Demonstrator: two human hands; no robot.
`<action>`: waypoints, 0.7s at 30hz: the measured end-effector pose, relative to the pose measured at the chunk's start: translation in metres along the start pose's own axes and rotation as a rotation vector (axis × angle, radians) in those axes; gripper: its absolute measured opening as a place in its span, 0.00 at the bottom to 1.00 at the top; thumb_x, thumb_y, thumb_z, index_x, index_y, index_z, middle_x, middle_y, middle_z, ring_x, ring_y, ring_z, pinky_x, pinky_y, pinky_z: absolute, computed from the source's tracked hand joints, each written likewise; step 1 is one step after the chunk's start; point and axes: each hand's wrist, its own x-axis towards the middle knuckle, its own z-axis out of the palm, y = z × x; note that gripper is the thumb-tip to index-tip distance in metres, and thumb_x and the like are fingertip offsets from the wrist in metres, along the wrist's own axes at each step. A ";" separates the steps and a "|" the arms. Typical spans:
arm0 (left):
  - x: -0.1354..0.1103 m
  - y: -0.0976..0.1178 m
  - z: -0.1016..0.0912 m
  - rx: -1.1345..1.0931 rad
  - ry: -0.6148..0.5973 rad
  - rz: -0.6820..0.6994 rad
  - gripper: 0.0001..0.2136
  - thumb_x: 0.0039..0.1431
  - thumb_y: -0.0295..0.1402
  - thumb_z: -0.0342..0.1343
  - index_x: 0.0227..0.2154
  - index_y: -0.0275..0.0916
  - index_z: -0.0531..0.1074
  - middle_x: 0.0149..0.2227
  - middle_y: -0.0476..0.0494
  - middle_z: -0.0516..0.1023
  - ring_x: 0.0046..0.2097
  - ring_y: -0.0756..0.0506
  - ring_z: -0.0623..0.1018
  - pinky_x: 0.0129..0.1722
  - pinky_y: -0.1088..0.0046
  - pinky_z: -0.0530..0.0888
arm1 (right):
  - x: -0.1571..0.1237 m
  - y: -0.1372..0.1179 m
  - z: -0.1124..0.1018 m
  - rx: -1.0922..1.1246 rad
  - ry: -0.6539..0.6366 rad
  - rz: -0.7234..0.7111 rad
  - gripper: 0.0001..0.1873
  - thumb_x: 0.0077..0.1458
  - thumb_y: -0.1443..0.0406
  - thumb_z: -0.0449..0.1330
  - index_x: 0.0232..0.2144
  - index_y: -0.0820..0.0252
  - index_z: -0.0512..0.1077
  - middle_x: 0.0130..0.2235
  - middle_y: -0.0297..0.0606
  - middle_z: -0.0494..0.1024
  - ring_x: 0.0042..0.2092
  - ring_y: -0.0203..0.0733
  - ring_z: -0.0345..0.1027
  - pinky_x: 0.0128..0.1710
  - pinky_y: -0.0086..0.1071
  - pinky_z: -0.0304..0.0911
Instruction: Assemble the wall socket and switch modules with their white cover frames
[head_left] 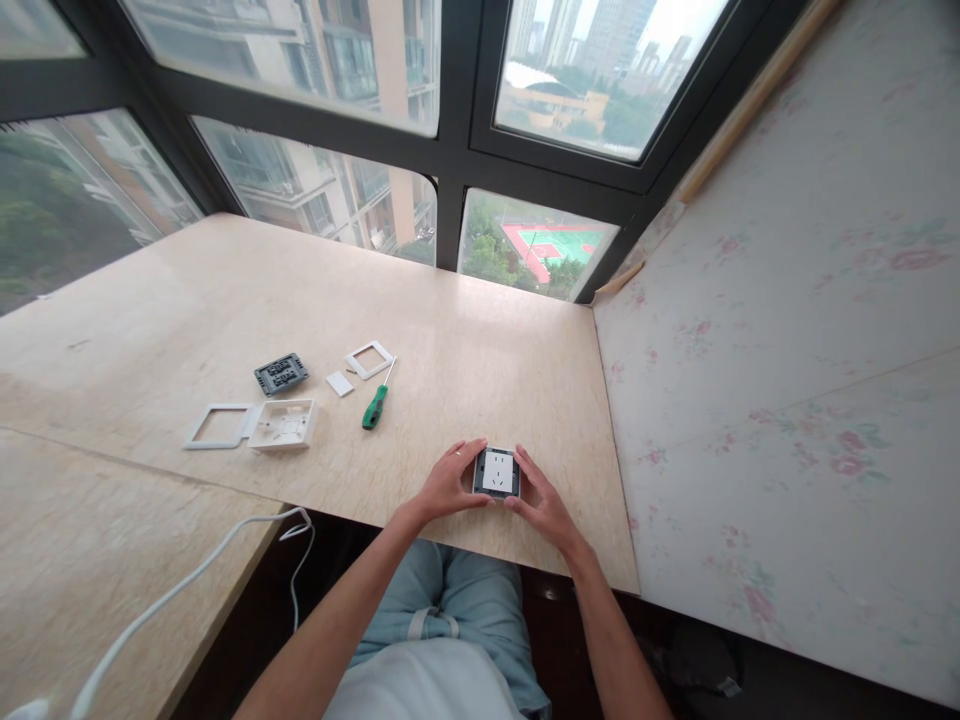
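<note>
A small wall socket module [497, 472], white face in a dark grey frame, rests on the marble counter [465, 350] near its front edge. My left hand [450, 484] grips its left side with curled fingers; a ring shows on one finger. My right hand [541, 505] holds its right side, fingers wrapped against the frame. Both forearms reach up from the bottom of the view.
To the left lie a green-handled screwdriver [376, 402], a small white frame [370, 360], a white chip [340, 384], a dark grey module [281, 374], a white back box [284, 424] and a larger white frame [220, 426]. A white cable [187, 585] crosses the lower counter. Windows behind, floral wall at right.
</note>
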 end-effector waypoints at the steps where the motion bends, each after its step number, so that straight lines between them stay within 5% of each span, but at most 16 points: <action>1: 0.000 0.000 0.000 0.004 0.002 0.003 0.46 0.45 0.49 0.68 0.65 0.42 0.54 0.63 0.34 0.64 0.64 0.36 0.66 0.65 0.50 0.58 | 0.000 0.000 0.000 0.006 0.006 0.001 0.40 0.55 0.53 0.64 0.66 0.51 0.55 0.69 0.46 0.53 0.69 0.51 0.46 0.66 0.52 0.48; 8: -0.001 0.000 0.000 0.006 -0.005 -0.004 0.45 0.47 0.48 0.67 0.65 0.41 0.54 0.63 0.33 0.64 0.64 0.37 0.65 0.66 0.49 0.55 | -0.002 0.004 0.006 0.070 0.042 0.061 0.52 0.49 0.53 0.69 0.68 0.54 0.48 0.68 0.49 0.54 0.68 0.52 0.49 0.66 0.51 0.48; 21: -0.019 0.000 -0.013 -0.161 -0.022 -0.151 0.55 0.39 0.50 0.71 0.67 0.39 0.49 0.68 0.30 0.53 0.68 0.33 0.55 0.66 0.50 0.55 | -0.005 0.025 0.017 0.142 0.069 0.075 0.53 0.50 0.55 0.68 0.69 0.51 0.43 0.70 0.46 0.49 0.69 0.53 0.46 0.66 0.53 0.46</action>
